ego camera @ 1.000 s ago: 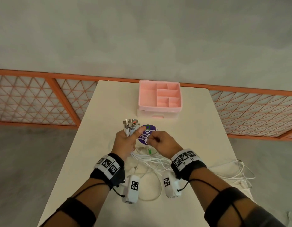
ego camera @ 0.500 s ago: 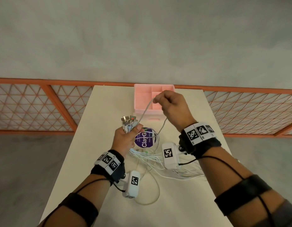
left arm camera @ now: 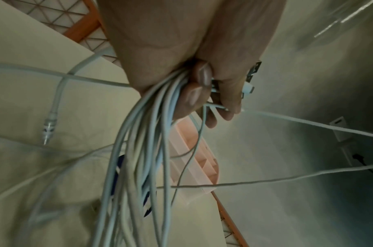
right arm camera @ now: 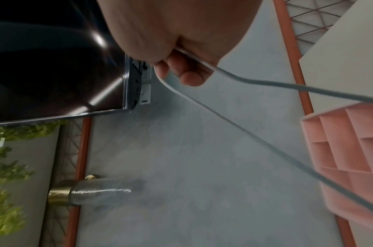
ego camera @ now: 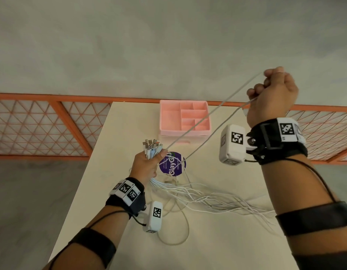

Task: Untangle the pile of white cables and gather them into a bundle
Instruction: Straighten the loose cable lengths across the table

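My left hand (ego camera: 147, 165) grips a bunch of white cables (left arm camera: 151, 133) near their plug ends (ego camera: 152, 146), which stick up above the fist over the table's middle. The cables' loose lengths (ego camera: 207, 198) trail rightward across the table (ego camera: 118, 221). My right hand (ego camera: 274, 94) is raised high at the upper right and pinches one white cable (ego camera: 213, 112) at a fold. Both of its strands run taut back down toward the left hand. In the right wrist view the fingers (right arm camera: 181, 70) curl round that cable (right arm camera: 255, 81).
A pink compartment tray (ego camera: 184, 118) stands at the table's far end, under the taut strands. A purple round sticker (ego camera: 172, 162) lies beside the left hand. An orange lattice railing (ego camera: 42, 121) runs behind the table. One loose cable loop (ego camera: 180, 236) lies near the front.
My right hand has risen up and to the right with the single cable, drawing it taut out of the pile. The left hand stays put holding the bunch.
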